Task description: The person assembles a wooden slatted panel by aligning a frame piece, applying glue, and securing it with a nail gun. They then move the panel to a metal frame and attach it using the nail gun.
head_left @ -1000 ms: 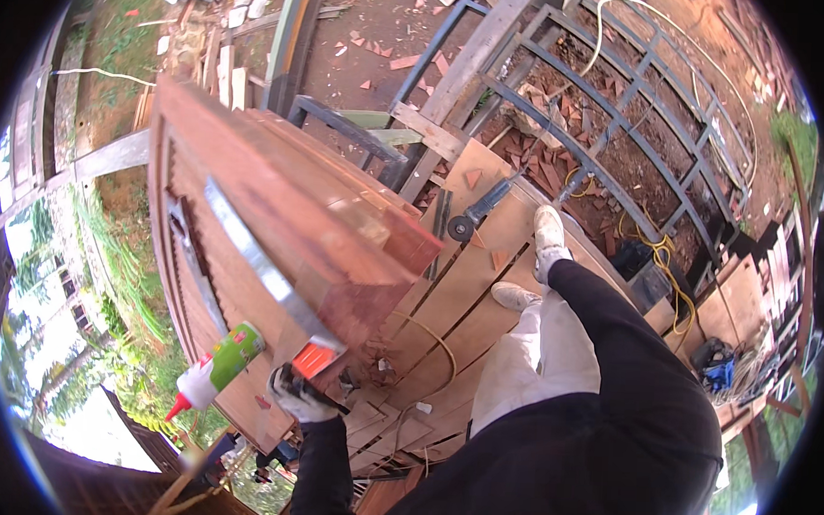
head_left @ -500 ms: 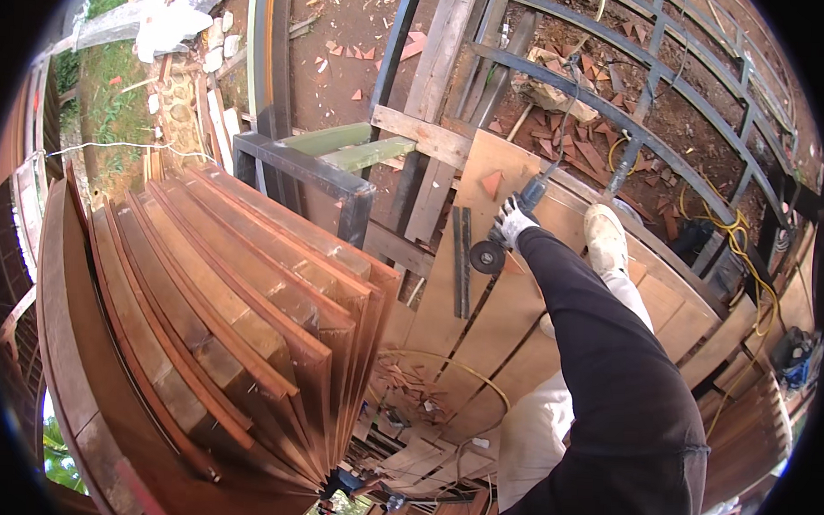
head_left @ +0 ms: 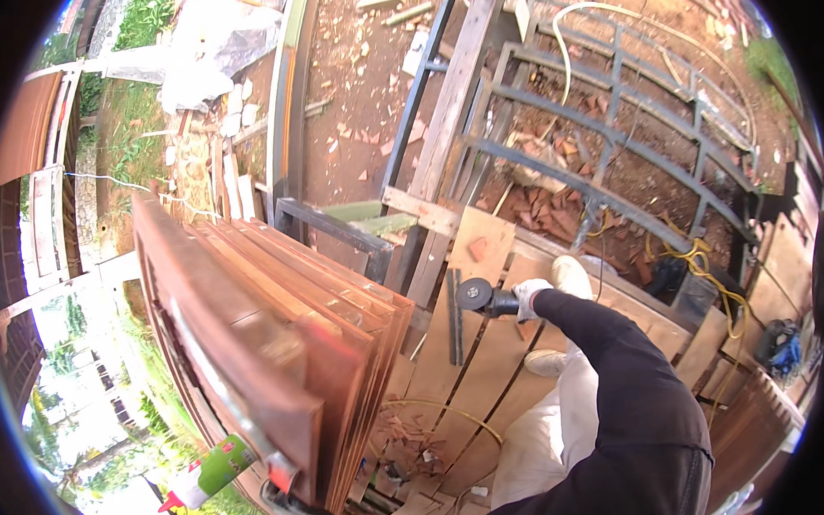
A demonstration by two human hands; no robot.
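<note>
My right hand [head_left: 528, 299], in a pale work glove, is wrapped round the body of a black angle grinder [head_left: 501, 303]. The grinder's round disc [head_left: 473, 294] points left, over the wooden boards [head_left: 490, 351], and close to two thin dark metal strips [head_left: 456, 318]. From the lower right comes my dark-sleeved arm [head_left: 627, 347]. My left hand is out of view. A tall stack of reddish-brown panels [head_left: 338, 300] stands to the left. The nearest one [head_left: 228, 315] is blurred.
Beside the stack is a green bottle with a red tip [head_left: 223, 464]. A dark steel frame [head_left: 607, 133] lies at the far right over soil and broken tiles [head_left: 536, 207]. Yellow cable [head_left: 702, 263] coils near its corner. My pale shoes [head_left: 570, 274] stand on the boards.
The grinder has swung round, its disc now to the left of my right hand and nearer the dark strips. My view has shifted, and the green bottle has come into sight.
</note>
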